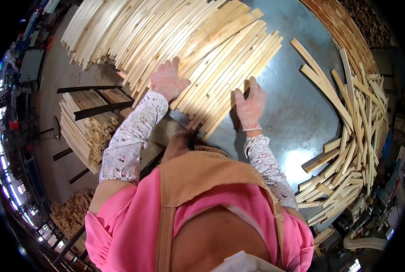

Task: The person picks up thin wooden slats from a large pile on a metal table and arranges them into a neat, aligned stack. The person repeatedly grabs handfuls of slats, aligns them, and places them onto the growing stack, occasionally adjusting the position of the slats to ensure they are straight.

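Note:
Long, narrow pale wood strips (225, 75) lie side by side on a grey metal table (284, 99), their near ends uneven. My left hand (167, 80), in a thin pale glove, rests on the strips with its fingers stretched out and the thumb apart. Just off the row's right edge is my right hand (250, 105), gloved too, its thumb and fingers apart with nothing between them. One wider board (223, 38) lies aslant on top of the strips, beyond my left hand.
A jumbled heap of loose strips (356, 131) curves along the table's right side. To the left, below table height, strips are stacked on a rack with dark metal bars (103, 109). More stacked wood (71, 213) stands at the lower left. A worn brown board (343, 31) borders the far right.

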`<state>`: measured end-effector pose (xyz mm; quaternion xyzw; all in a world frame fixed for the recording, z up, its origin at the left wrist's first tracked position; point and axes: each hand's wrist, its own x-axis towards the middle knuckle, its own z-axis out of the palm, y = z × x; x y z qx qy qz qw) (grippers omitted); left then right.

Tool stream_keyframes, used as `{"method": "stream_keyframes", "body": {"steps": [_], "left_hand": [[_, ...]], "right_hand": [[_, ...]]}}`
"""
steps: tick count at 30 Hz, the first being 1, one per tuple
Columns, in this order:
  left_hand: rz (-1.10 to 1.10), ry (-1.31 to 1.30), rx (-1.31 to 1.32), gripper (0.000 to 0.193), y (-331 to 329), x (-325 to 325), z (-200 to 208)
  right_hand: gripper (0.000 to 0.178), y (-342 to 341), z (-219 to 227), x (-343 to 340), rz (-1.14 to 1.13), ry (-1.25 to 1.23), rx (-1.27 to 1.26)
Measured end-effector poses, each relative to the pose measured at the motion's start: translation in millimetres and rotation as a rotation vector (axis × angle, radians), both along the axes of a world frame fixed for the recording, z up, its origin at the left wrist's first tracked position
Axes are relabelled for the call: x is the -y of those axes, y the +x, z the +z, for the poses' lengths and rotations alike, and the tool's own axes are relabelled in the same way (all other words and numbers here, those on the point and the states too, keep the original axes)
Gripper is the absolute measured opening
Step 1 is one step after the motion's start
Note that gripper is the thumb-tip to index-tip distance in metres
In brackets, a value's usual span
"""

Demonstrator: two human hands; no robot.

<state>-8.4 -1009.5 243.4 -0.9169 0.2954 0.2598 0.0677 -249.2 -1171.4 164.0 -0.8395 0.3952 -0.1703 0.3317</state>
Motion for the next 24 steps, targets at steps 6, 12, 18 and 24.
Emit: {"method": "stream_keyframes", "body": {"steps": [6,12,18,24], "left_hand": [[0.053,-0.192,-0.044,0.094,-30,-14,-20],[0.356,-0.604,-0.324,0.084,-9,-28,-42],[0.314,-0.707,-0.678,0.071,10,-41,-19],[0.838,-0.971,-1.274,0.039,-20,-41,-27]], "right_hand": [[0.081,61,33,-28,0.08,0.715,0.005],[0.086,124,-5,-56,0.012,0.476,0.089],[0.068,125,12,-76,-0.247,1.035,0.497],[0.043,96,34,-65,-0.284,1.5,0.784]]}}
